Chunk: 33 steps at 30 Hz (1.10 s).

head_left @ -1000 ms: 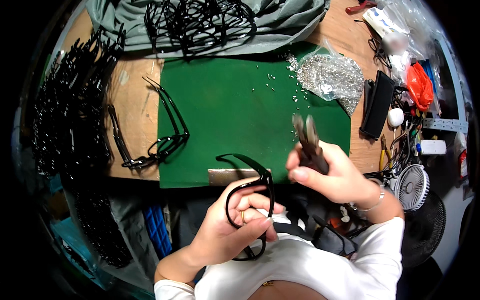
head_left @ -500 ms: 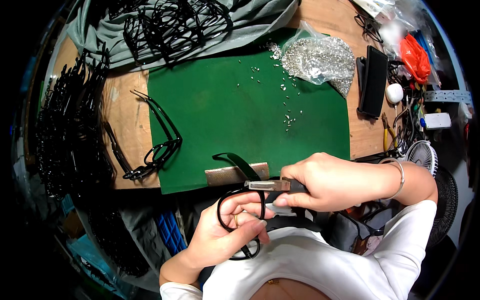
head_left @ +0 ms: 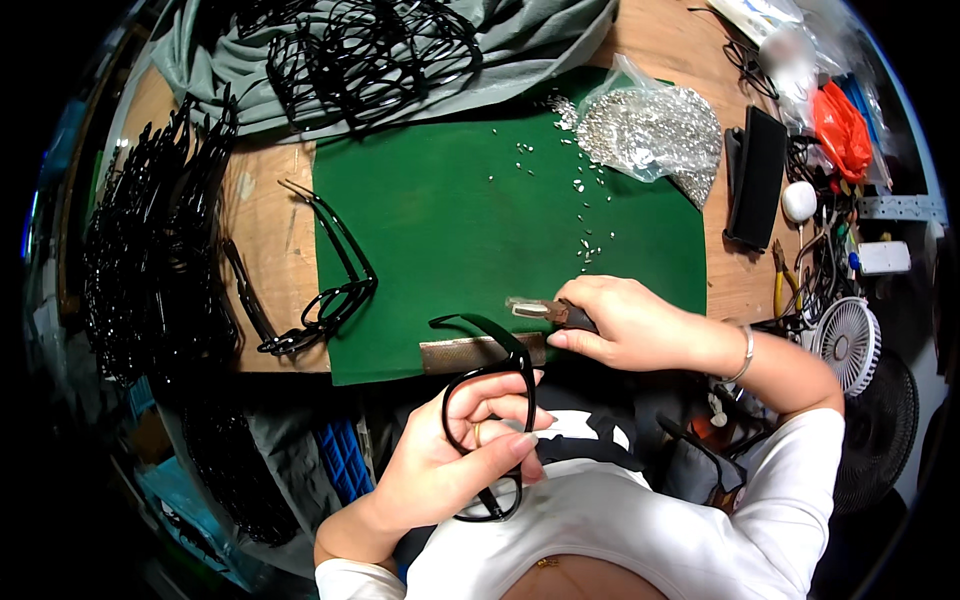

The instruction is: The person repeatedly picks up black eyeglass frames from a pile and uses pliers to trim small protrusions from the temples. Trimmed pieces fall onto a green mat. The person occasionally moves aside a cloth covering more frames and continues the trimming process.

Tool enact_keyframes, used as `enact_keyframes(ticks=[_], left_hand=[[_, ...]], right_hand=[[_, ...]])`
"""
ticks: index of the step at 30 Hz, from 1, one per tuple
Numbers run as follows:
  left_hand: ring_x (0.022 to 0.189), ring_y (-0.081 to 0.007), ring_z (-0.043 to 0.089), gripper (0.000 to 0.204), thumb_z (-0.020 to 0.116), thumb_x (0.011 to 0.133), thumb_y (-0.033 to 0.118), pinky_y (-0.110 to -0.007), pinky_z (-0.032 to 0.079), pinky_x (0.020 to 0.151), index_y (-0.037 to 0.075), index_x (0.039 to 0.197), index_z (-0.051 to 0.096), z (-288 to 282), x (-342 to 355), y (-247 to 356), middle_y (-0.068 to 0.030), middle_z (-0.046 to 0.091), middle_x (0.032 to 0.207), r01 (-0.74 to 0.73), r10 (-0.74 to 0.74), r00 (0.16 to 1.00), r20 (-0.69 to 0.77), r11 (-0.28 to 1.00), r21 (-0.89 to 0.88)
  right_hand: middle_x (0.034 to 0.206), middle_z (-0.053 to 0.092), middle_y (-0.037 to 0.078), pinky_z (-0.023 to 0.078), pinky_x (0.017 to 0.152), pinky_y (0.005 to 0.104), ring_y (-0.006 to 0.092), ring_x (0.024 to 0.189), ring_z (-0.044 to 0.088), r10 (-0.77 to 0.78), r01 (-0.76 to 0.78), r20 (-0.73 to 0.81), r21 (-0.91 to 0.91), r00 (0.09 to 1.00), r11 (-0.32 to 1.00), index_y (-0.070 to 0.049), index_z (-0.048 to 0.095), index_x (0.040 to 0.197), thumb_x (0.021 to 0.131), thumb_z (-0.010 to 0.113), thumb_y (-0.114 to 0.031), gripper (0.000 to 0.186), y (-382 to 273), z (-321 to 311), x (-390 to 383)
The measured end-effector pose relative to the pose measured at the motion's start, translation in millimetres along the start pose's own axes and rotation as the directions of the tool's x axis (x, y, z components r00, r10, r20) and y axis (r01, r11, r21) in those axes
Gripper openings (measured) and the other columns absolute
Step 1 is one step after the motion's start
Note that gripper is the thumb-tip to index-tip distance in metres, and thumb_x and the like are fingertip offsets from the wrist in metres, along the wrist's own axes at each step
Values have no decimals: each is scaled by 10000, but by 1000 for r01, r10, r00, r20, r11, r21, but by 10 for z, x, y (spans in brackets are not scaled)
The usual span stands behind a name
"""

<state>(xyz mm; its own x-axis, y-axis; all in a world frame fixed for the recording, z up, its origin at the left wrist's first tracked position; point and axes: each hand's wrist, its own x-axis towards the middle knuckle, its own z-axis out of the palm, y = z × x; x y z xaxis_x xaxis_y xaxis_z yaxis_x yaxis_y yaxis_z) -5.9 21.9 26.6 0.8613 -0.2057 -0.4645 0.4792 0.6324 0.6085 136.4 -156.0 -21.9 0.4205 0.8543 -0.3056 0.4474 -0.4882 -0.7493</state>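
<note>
My left hand (head_left: 470, 450) grips a black glasses frame (head_left: 530, 400) near the mat's front edge, one temple sticking up over a narrow mesh-patterned strip (head_left: 445, 356). Above and right of that frame, my right hand (head_left: 615, 325) is closed round dark-handled pliers (head_left: 545, 309), their jaws pointing left over the green mat (head_left: 440, 220). A small pile of black frames (head_left: 320, 310) lies at the mat's left side. A clear bag of small silver pieces (head_left: 640, 130) lies at the back right, with loose pieces scattered beside it.
Dense black frames fill the left (head_left: 150, 260) and sit on grey cloth (head_left: 540, 35) at the back. Right of the mat are a black phone (head_left: 760, 175), yellow-handled pliers (head_left: 779, 275), tangled cables, a red bag (head_left: 840, 130) and a white fan (head_left: 845, 345) beside a black one.
My right hand with the pliers first swung down to the held frame's hinge, then moved up and slightly away from it. My left hand keeps its grip on the frame.
</note>
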Motion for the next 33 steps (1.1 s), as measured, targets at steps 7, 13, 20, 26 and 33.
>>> enact_keyframes(ticks=[7,13,20,26,33], left_hand=[[765,-145,591,301,504,826,1,-240,479,693,-83,1105,429,-371,121,195,-146,573,972,-90,287,939,-191,737,670],[914,-292,461,368,563,797,147,-362,366,809,15,1130,476,-750,136,551,-117,528,1010,206,627,772,103,-400,893],[928,-314,457,599,705,618,68,-385,382,793,29,1146,424,-1242,159,620,-131,489,1028,179,545,831,107,-445,878],[834,-301,488,239,625,718,118,-371,395,734,37,915,518,-903,1356,1157,-118,525,895,-41,720,516,464,-520,853],[706,-262,544,97,575,750,63,-350,448,595,62,823,511,-703,1704,1169,-93,507,792,-8,808,419,414,-453,892]], right_hand=[[774,543,145,427,646,367,309,729,539,81,-80,-14,61,997,995,-8,538,863,781,594,-232,244,-34,16,21],[697,543,137,419,572,340,246,612,535,198,-188,-34,202,980,961,7,529,856,794,583,-235,256,-56,-32,42],[714,557,133,431,614,321,232,661,552,158,-131,-75,283,985,950,5,537,851,807,565,-243,254,-81,-111,-12],[794,568,153,444,649,339,279,715,566,118,-93,-93,239,989,967,11,539,877,797,576,-216,244,-46,-33,-35],[789,575,155,450,659,341,299,741,576,184,-160,-147,162,972,974,-6,553,846,768,598,-167,184,58,-183,-326]])
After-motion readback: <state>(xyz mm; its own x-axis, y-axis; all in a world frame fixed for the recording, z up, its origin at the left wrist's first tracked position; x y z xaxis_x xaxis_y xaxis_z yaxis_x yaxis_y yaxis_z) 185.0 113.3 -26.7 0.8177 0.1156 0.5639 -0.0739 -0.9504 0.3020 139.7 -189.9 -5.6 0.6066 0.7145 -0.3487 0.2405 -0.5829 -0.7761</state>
